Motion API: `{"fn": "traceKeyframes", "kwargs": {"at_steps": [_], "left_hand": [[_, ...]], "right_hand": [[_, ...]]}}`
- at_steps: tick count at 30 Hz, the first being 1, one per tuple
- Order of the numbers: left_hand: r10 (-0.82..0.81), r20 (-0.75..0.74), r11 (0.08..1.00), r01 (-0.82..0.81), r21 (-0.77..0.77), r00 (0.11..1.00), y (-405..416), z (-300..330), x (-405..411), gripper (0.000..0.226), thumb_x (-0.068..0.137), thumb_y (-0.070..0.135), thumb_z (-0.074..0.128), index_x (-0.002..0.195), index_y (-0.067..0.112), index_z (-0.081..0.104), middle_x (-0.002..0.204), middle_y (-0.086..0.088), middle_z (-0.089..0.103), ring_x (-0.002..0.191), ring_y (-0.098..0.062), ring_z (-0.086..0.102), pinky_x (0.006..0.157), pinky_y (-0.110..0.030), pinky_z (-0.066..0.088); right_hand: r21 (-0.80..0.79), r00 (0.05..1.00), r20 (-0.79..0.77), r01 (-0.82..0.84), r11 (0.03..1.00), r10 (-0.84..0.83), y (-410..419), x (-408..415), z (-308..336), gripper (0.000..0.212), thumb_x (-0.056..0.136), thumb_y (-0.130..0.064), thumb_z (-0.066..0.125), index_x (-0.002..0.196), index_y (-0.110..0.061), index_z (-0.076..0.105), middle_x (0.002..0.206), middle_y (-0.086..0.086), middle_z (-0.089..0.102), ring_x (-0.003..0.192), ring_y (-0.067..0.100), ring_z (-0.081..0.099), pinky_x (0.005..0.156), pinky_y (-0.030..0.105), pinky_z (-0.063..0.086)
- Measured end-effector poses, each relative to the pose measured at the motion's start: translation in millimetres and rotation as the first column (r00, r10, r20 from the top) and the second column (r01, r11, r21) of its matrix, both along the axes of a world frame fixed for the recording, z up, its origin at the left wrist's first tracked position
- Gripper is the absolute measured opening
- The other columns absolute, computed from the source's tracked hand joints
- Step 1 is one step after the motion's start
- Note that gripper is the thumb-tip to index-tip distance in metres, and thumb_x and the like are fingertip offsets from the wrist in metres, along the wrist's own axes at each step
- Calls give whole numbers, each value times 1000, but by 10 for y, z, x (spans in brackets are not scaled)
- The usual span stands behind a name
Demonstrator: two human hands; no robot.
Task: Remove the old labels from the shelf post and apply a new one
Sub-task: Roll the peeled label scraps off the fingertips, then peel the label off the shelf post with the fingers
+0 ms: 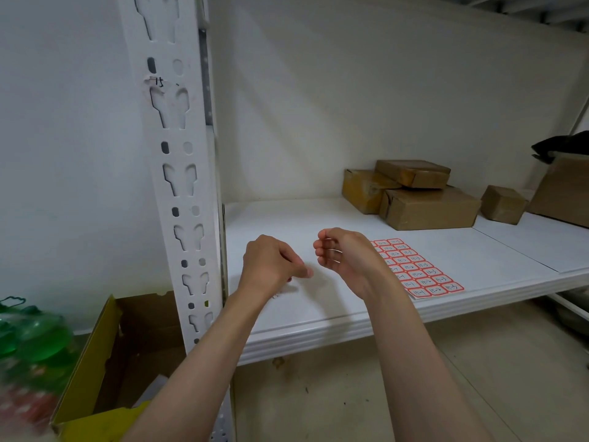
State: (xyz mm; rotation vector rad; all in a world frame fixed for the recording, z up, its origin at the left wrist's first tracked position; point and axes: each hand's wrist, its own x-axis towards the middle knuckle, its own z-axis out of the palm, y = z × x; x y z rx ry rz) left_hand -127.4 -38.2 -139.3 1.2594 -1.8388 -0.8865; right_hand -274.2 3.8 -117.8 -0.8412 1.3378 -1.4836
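Hovering over the white shelf board (pixel 334 218): left hand (pixel 271 266), fingers curled with tips drawn together toward the thumb, cannot tell whether pinching a peeled scrap; small specks lie on the board just beneath. Right hand (pixel 347 253) beside it, fingers (pixel 322 248) loosely curled, holding nothing visible. Sheet of red-bordered labels (pixel 424 269) flat on the shelf, right of the right hand, partly hidden by the wrist. Shelf post (pixel 178 186) upright at left; torn paper residue with handwritten marks (pixel 159 82) high on it, far above both hands. Risks: residue left in place, so new label sits on ragged paper and lifts; label lapping over a keyhole slot; sticky scrap clinging to fingertips and fouling the fresh one.
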Motion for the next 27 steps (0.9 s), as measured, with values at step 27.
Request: {"fn": "traceKeyframes", "kwargs": {"at_steps": [27], "left_hand": [[146, 25, 822, -107, -559, 989, 729, 1153, 312, 17, 84, 22, 78, 71, 23, 67, 67, 11, 62, 69, -11, 64, 61, -21, 51]], "right_hand": [[-604, 983, -107, 55, 795, -149, 391, 721, 1042, 14, 96, -7, 63, 100, -8, 76, 82, 2, 71, 73, 8, 65, 65, 18, 52]]}}
